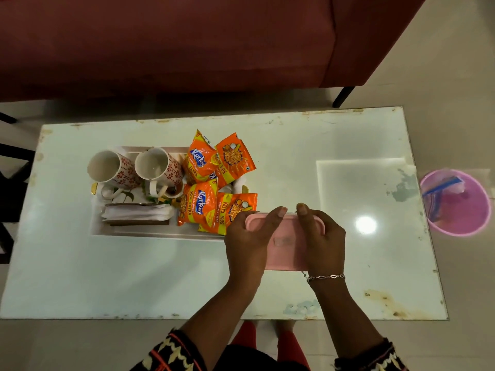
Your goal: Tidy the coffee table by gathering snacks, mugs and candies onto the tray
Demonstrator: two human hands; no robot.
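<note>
We hold the box (285,243) with both hands: the left hand (249,236) grips its left end and the right hand (322,234) its right end, with the fingers curled over the far edge. The box is pink and lidded. It sits near the middle of the table (107,277), just right of the tray (160,234), and its far-left corner overlaps the nearest packet (230,212). We cannot tell whether it rests on the glass or is lifted, and its contents are hidden; we judge it to be the candy container. The tray already holds two mugs (156,164) at its left, napkins (136,212) nearer us and four packets at its right end, so this appears to be the last item. To place it well, we keep the two-handed grip and hold the box level so the lid stays seated. We carry it left, above the packets rather than through them. The right end is crowded, and a box set on loose packets may slide, so we aim for the bare strip along the tray's near edge. We release only once the base is fully supported.
</note>
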